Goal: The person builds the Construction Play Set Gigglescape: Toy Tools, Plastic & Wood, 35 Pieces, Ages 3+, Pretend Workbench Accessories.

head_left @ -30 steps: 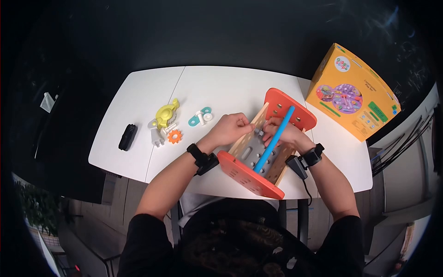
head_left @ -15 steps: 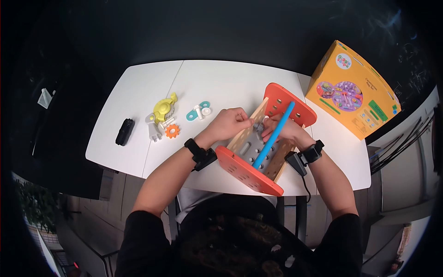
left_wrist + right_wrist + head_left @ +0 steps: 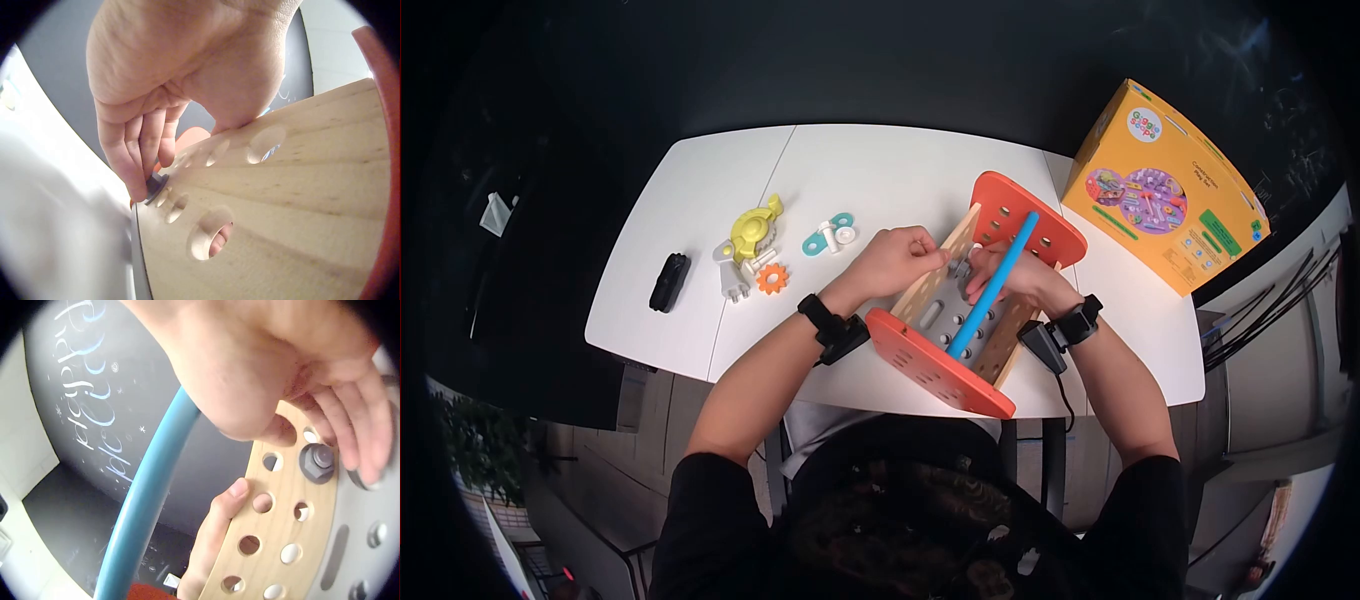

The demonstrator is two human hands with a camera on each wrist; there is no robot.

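A toy toolbox [image 3: 940,376] with red end panels, holed wooden sides and a blue bar handle [image 3: 992,288] stands before me. My left hand [image 3: 900,262] grips the left wooden side panel [image 3: 281,200], thumb over its top edge. Its fingertips press a dark grey bolt head [image 3: 157,187] on the outer face. Inside the box, my right hand [image 3: 1022,275] reaches beneath the handle, fingers extended beside a grey nut [image 3: 316,464]. That nut sits on the bolt's end against the panel, and nothing shows between the right fingers.
Left on the white table [image 3: 880,160] lie a yellow-and-grey toy piece [image 3: 753,234], an orange gear [image 3: 772,278], a teal strip [image 3: 813,243] with white parts, and a black case [image 3: 669,283]. A yellow box [image 3: 1165,190] stands at the right; a black cable hangs near my right wrist.
The head view has tilted slightly, so the table sits higher in it. My right fingers have loosened and straightened beside the nut. My left hand stays on the panel.
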